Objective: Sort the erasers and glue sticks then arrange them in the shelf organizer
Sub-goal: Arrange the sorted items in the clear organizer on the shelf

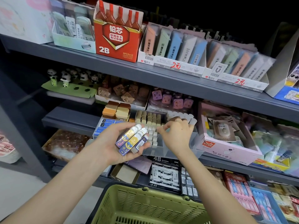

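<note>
At the far left of the middle shelf stands a green card tray of panda figurines [64,77]. Lower and further right, the left hand [111,143] is palm-up in front of the shelf, fingers curled around a bundle of three glue sticks [133,139]. The sticks lie side by side across the palm, their long axes running diagonally, white caps pointing up and to the right toward the shelf, labelled purple-and-yellow bodies pointing down and left toward the wrist.

Just behind that hand sits the clear shelf organizer [161,151], divided into compartments. Its left rear compartment holds stacked brown and cream erasers [117,110]; the middle one holds rows of upright glue sticks seen cap-on [149,118], and a shorter column of white caps [152,136] runs toward the front.

The right hand [175,135] reaches over the organizer, thumb and forefinger pinched close together above the white caps; whether they grip anything cannot be told. Beyond its knuckles more translucent caps [188,117] lean in the right compartment.

Below, a green plastic basket [145,206] sits under both forearms. Right of the organizer is a pink display box [226,152].
</note>
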A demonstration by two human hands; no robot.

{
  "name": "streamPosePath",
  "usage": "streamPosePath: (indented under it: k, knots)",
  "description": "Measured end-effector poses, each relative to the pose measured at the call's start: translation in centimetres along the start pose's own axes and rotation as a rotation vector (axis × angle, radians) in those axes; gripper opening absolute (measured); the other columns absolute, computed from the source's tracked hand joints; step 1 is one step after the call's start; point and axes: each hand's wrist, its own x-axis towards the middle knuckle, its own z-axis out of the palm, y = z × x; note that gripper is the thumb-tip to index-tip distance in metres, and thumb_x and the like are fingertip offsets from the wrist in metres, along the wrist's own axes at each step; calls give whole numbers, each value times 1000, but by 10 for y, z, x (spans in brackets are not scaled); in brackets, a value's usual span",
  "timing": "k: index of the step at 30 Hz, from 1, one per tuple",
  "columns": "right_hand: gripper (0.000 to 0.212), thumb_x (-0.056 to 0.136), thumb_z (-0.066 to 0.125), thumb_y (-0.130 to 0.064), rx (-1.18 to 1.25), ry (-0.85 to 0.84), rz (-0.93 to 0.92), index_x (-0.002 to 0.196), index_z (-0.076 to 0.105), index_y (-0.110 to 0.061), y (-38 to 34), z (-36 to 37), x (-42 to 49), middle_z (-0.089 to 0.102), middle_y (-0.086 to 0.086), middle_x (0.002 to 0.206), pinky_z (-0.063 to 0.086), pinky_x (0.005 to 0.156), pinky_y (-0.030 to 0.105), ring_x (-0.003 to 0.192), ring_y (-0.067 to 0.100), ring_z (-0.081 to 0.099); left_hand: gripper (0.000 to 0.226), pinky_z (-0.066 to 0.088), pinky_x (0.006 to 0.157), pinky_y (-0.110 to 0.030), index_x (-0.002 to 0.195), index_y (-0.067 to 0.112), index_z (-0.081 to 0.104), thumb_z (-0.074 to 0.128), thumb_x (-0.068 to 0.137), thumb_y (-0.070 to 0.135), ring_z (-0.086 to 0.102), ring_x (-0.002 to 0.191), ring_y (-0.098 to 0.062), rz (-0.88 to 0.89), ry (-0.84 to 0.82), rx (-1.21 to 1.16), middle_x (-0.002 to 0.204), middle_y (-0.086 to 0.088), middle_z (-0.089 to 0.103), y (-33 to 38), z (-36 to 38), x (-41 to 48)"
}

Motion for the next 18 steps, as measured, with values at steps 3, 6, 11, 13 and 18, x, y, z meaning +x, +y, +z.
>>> streamPosePath:
  k: [3,6,11,13,18]
  knots:
    - [31,87,56,-50,-61,11,-10,89,76,-25,-2,11,-3,60,2,99,18,79,35,100,26,45,20,50,44,-31,79,6,76,69,65,18,69,79,-43,2,4,-3,95,-23,70,0,1,0]
    - [34,94,47,-46,-110,-11,-49,97,75,-27,1,16,-6,59,3,107,19,80,36,102,26,44,18,51,44,-32,76,6,76,68,65,18,69,80,-43,1,-6,9,96,-23,70,1,1,0]
    - [35,97,41,-43,-166,-46,-90,102,73,-29,4,8,-6,59,2,110,18,78,35,103,26,44,18,53,46,-33,72,4,76,68,69,20,69,76,-42,3,-4,36,94,-23,71,0,-1,1]
    - [31,96,45,-39,-114,36,-101,100,73,-28,4,-1,-10,61,0,111,19,80,34,103,25,46,19,53,47,-32,72,5,77,67,69,21,69,76,-42,0,-12,45,93,-23,71,0,-2,1]
    - [18,91,59,-28,615,-177,-244,101,73,-24,-6,-33,-26,62,-14,105,35,100,37,108,12,52,21,50,44,-29,73,5,77,68,66,23,69,75,-41,-13,-61,102,91,-22,71,-2,0,3]
